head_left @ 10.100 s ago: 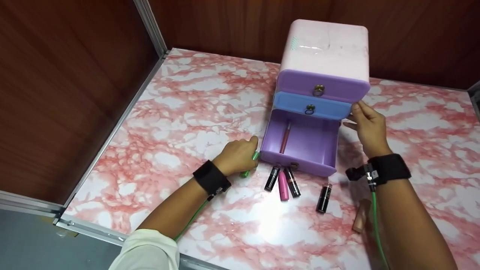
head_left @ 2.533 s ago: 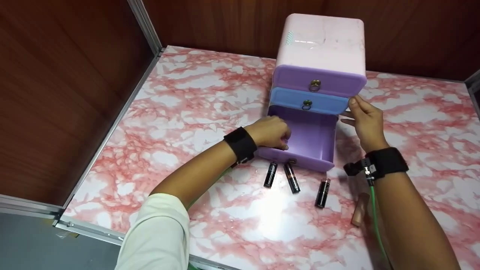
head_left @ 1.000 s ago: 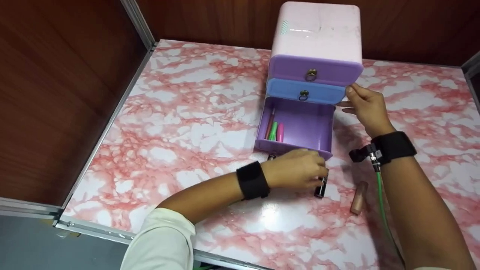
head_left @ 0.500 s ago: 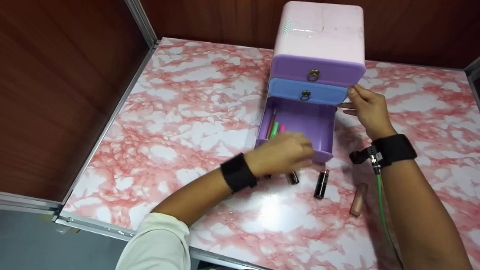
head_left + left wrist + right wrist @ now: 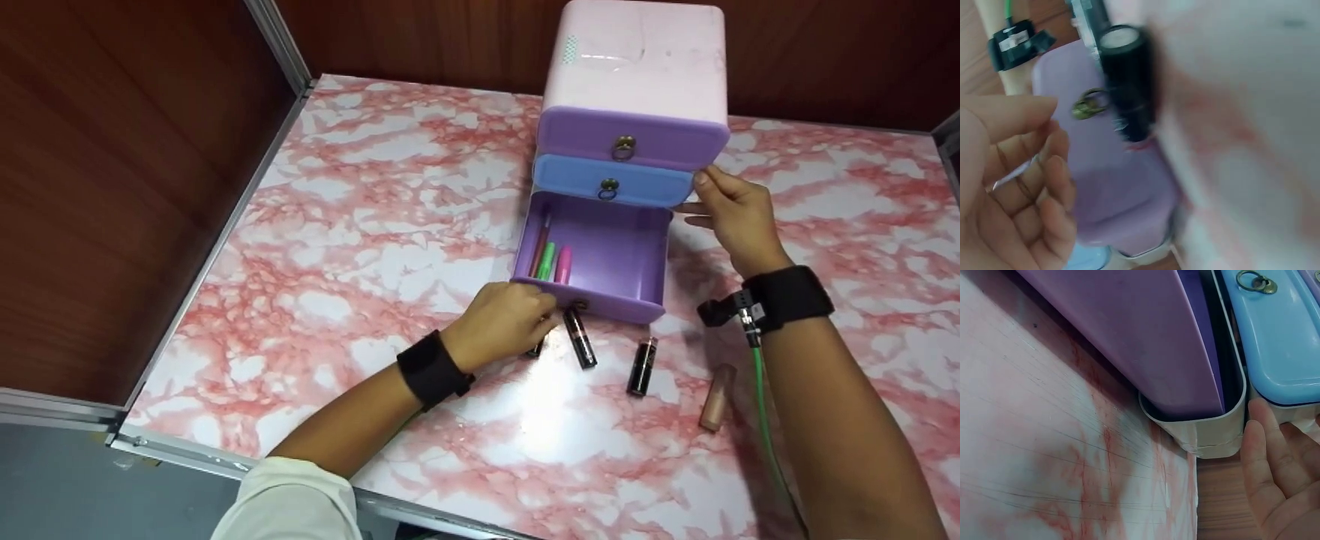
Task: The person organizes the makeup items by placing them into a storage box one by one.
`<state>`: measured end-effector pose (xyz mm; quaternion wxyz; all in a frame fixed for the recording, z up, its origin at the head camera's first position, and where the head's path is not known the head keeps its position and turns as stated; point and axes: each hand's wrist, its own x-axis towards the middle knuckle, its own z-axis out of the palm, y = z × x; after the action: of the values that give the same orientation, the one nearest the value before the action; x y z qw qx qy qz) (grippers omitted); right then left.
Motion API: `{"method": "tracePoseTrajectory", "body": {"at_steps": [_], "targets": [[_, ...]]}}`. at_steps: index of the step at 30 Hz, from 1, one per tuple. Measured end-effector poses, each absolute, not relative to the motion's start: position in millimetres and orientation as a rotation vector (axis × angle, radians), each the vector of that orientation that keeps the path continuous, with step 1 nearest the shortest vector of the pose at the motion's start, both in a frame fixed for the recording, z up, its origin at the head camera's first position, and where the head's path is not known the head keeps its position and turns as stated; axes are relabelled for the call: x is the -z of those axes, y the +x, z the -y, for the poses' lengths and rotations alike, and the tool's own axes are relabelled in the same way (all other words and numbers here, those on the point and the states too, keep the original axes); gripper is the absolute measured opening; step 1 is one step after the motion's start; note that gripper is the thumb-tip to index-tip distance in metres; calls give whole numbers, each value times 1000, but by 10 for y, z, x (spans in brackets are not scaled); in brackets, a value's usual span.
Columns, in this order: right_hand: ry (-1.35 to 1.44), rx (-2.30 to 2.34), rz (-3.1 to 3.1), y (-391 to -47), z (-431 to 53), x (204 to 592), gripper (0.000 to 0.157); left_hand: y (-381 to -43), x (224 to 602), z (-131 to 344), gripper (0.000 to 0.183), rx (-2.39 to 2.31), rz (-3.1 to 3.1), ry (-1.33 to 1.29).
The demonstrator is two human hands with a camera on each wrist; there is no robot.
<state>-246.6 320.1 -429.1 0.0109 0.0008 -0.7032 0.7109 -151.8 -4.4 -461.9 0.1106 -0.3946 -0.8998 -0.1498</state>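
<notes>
In the head view my left hand point(image 5: 506, 322) is low at the left front corner of the pulled-out purple drawer point(image 5: 637, 309), partly covering a black lipstick tube point(image 5: 535, 349). The left wrist view shows its fingers loosely bent, with nothing between them, beside a black tube point(image 5: 1126, 84). My right hand point(image 5: 739, 217) rests against the cabinet's right side, thumb at the edge of the blue drawer point(image 5: 577, 180); its fingers point(image 5: 1261, 461) are extended. Inside the purple drawer, a reddish-brown pencil point(image 5: 540, 244), a green tube point(image 5: 547, 261) and a pink tube point(image 5: 564, 264) lie along the left wall.
Two more black lipstick tubes, a nearer one point(image 5: 580, 337) and another point(image 5: 643, 366), lie before the drawer. A tan tube point(image 5: 717, 397) lies beside my right forearm. The pink cabinet point(image 5: 637, 60) stands near the back wooden wall on a red-and-white marbled table point(image 5: 375, 225).
Since the earliest frame, the green and pink tubes have gone into the drawer. Lately my left hand swept left from the right-hand black tube to the leftmost one. My right hand stayed at the cabinet.
</notes>
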Motion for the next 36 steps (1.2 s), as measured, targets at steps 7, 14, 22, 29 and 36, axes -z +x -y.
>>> {"method": "tracePoseTrajectory", "body": {"at_steps": [7,14,22,29,36], "targets": [[22,-2218,2181,-2457,-3214,4291,52,-1479,4722,41,29,343,2872,-982],[37,-2218,2184,-2461,-3208,4289,52,-1498,4641,49,28,386,2970,-1070],[14,-2206,2215,-2459,-3203,4289,53,-1587,4297,-39,42,633,2876,-1238],[14,-2153,2249,-2453,-3188,4281,54,-1798,4048,-171,43,692,2819,-1233],[10,-2152,2230,-2468,-3190,4303,54,-2095,3908,-376,39,707,2963,-1106]]}}
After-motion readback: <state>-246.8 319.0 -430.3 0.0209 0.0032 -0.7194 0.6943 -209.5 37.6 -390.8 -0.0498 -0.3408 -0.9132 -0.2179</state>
